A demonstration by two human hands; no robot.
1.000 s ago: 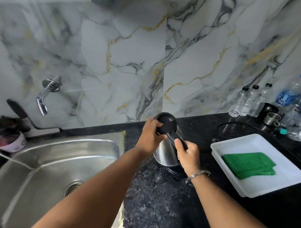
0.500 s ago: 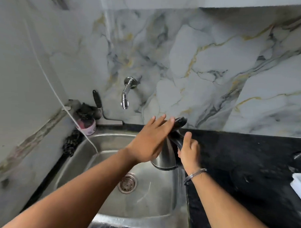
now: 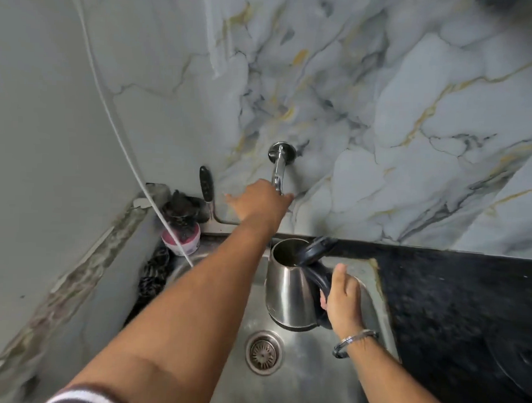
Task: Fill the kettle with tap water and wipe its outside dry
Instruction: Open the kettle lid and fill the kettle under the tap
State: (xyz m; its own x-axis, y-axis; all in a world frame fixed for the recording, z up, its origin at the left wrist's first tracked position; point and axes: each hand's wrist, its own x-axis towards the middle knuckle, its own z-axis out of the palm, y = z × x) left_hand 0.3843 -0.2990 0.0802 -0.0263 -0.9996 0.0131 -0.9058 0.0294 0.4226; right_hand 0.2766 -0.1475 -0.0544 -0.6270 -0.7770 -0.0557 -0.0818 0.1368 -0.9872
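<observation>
Right hand (image 3: 343, 297) grips black handle of steel kettle (image 3: 289, 289), lid up, held over steel sink (image 3: 373, 298), below chrome wall tap (image 3: 278, 168). Left hand (image 3: 260, 201) at tap, fingers spread, grip unclear. Risk: spout offset from kettle mouth, water splashes outside.

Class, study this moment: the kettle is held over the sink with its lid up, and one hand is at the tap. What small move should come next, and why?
Probably the left hand should turn the tap on. The right hand holds the kettle by its handle over the sink, lid up, and no water shows running. The kettle's mouth may first need nudging under the spout.
</observation>
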